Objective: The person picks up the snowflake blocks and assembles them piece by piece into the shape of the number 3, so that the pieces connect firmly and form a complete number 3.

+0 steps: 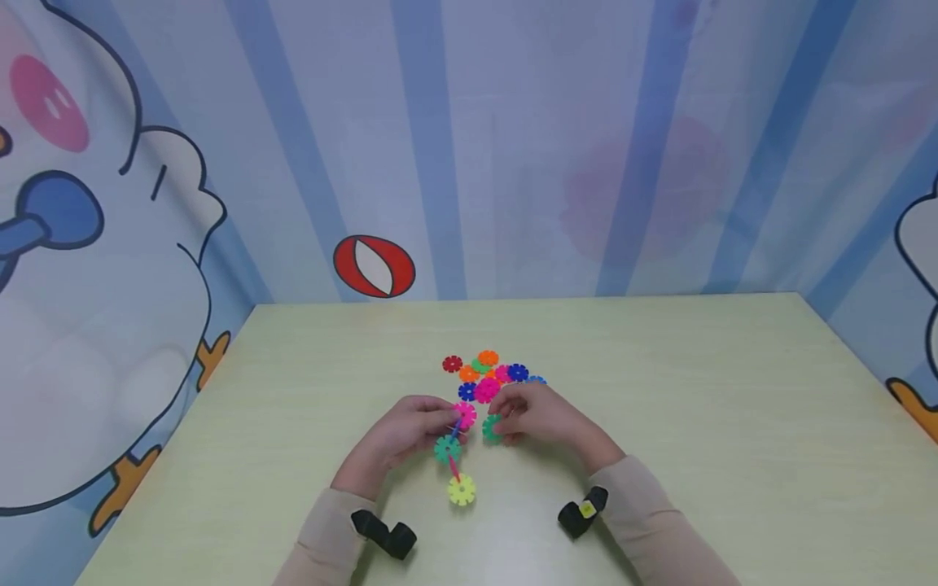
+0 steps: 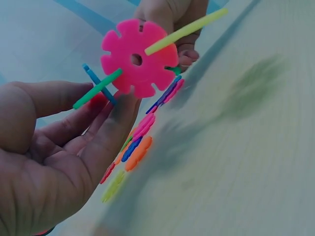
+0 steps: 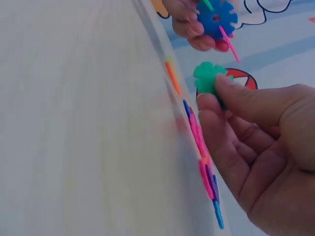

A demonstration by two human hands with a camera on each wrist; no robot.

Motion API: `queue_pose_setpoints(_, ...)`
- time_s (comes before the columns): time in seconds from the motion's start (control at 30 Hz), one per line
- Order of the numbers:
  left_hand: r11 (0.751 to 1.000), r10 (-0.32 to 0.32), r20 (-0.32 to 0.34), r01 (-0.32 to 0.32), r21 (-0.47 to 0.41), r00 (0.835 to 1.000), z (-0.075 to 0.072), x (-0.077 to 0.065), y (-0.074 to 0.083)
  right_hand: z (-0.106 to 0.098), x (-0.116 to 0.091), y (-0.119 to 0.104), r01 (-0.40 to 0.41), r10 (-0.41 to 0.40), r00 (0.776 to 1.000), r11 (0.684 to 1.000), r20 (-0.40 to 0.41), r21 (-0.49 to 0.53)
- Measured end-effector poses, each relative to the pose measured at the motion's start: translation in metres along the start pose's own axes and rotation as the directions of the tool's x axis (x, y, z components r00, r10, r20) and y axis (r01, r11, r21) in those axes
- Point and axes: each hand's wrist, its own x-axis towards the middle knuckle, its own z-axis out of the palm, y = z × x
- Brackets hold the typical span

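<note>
My left hand (image 1: 405, 430) holds a chain of notched plastic snowflake discs slotted into each other. A pink disc (image 1: 465, 415) sits by its fingertips, with a teal disc (image 1: 447, 449) below and a yellow disc (image 1: 462, 490) at the near end. In the left wrist view the pink disc (image 2: 120, 76) faces the camera, its neighbours edge-on. A blue disc (image 3: 224, 18) of the chain faces the right wrist camera. Just to the right, my right hand (image 1: 541, 415) pinches a single green disc (image 3: 204, 78) between thumb and fingers, apart from the chain.
Beyond the hands lies a loose cluster of discs on the pale table (image 1: 330, 350), among them a dark red disc (image 1: 452, 364), an orange disc (image 1: 488, 357), a pink disc (image 1: 487, 392) and a dark blue disc (image 1: 518, 372). A cartoon-printed backdrop (image 1: 513, 163) stands behind the table.
</note>
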Motion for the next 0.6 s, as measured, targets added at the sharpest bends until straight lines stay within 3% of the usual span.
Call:
queue_pose_setpoints(0.27, 0.999, 0.030, 0.037, -0.029, -0.029, 0.999, 0.009, 0.002, -0.003, -0.016, -0.006, 0.000, 0.068, -0.067, 0.996, 0.997, -0.053, 0.023)
queue_pose_setpoints(0.6, 0.998, 0.031, 0.075, -0.027, -0.053, 0.997, 0.016, 0.002, -0.004, -0.017, -0.008, -0.002, 0.110, -0.106, 0.993, 0.991, -0.054, 0.074)
